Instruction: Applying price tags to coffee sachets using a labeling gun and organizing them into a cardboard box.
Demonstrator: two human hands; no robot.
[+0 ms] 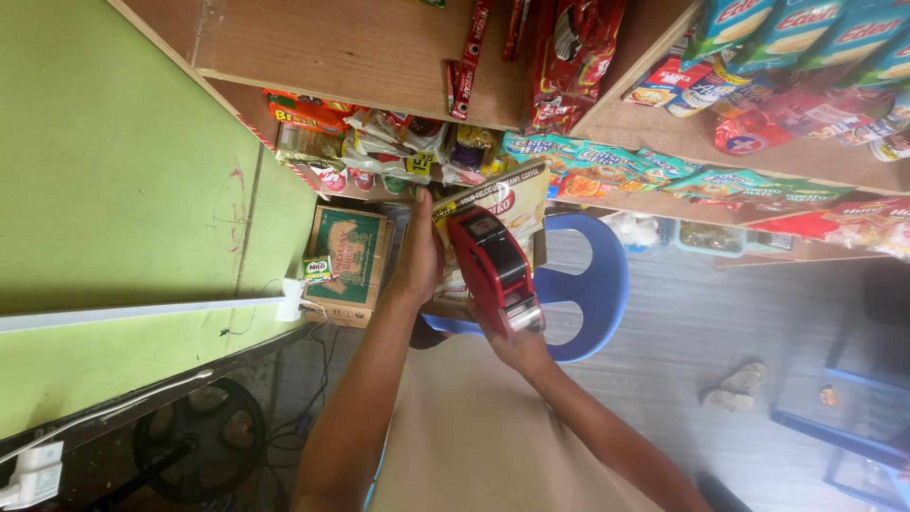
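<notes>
Right hand point(517, 346) clamped red price-label gun point(495, 270): rigid, light. Left hand point(417, 261), at 9 o'clock, gripped stiff carton point(502, 204) edge.

Take the blue plastic chair point(592, 284) as your landmark. Beside it, toward the green painted wall point(114, 171), you have a brown cardboard box with a green printed panel point(349, 265), and a small green carton point(317, 269) sits at that box's edge. Beyond the chair run wooden shelves point(360, 71) packed with colourful snack packets point(588, 166). On the grey floor past the chair lies a pair of tan sandals point(735, 389). A black round fan point(194, 441) stands near the wall, well apart from the chair.
</notes>
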